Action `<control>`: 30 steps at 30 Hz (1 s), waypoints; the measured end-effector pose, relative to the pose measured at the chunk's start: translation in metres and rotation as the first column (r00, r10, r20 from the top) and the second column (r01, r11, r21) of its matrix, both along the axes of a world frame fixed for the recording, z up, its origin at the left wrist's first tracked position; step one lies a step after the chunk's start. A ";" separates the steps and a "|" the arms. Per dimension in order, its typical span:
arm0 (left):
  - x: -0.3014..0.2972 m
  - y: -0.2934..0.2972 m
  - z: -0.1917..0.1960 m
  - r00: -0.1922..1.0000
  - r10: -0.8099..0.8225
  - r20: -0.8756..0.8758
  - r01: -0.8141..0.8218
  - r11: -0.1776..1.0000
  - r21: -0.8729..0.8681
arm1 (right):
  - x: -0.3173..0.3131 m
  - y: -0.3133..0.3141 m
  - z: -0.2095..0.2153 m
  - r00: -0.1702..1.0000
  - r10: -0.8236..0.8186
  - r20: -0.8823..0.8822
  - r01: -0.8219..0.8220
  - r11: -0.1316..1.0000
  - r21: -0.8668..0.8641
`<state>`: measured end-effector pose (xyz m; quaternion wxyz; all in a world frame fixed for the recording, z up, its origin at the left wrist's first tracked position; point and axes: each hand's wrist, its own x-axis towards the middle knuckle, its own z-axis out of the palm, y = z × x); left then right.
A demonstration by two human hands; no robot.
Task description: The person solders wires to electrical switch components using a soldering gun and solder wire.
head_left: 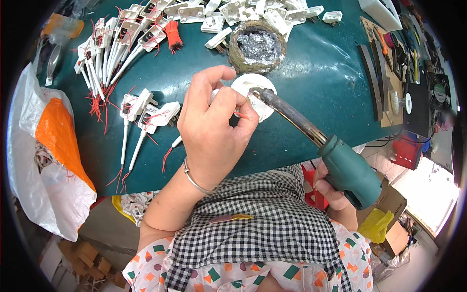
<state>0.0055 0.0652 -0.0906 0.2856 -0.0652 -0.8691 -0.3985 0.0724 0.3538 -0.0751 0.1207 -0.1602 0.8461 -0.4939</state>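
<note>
Leftmost, I see a white and orange plastic bag (48, 146) beside the dark green surface (321, 82), then white plastic parts with red wires (143, 114). My left hand (214, 131) is pinched together on a small white plastic piece with a red wire (255, 104). My right hand (333, 187) is clamped on the green-handled soldering iron (316, 141), its tip touching that piece.

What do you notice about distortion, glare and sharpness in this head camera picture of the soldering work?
Head view: fisheye bends the green table edge, with black corners around the rim; daylight blows out the lower right; the left hand and soldering iron, gripped by the right hand, are sharp; things near the rim look squeezed and softer.
</note>
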 end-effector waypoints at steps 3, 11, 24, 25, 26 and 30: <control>0.000 -0.001 0.001 1.000 0.002 0.000 -0.002 1.000 -0.011 | -0.001 -0.002 0.007 0.999 -0.005 0.032 0.002 0.997 0.077; 0.000 -0.001 0.003 1.000 -0.007 0.028 0.006 1.000 0.005 | 0.018 0.009 -0.005 0.896 -0.142 0.420 0.300 0.892 -0.339; 0.000 0.000 0.005 0.999 -0.002 0.045 0.000 0.999 0.041 | -0.007 -0.003 0.006 0.995 0.006 0.097 0.017 0.972 -0.233; 0.000 0.001 0.005 0.999 -0.005 0.048 0.002 0.999 0.046 | -0.007 -0.004 0.008 0.975 -0.035 0.219 0.108 0.938 -0.330; 0.000 0.001 0.005 0.999 -0.007 0.050 0.005 0.999 0.051 | -0.007 -0.005 0.011 0.938 -0.060 0.342 0.207 0.888 -0.410; -0.002 0.002 0.008 0.999 -0.014 0.051 0.012 0.999 0.035 | -0.011 -0.017 0.018 0.898 -0.077 0.432 0.300 0.827 -0.476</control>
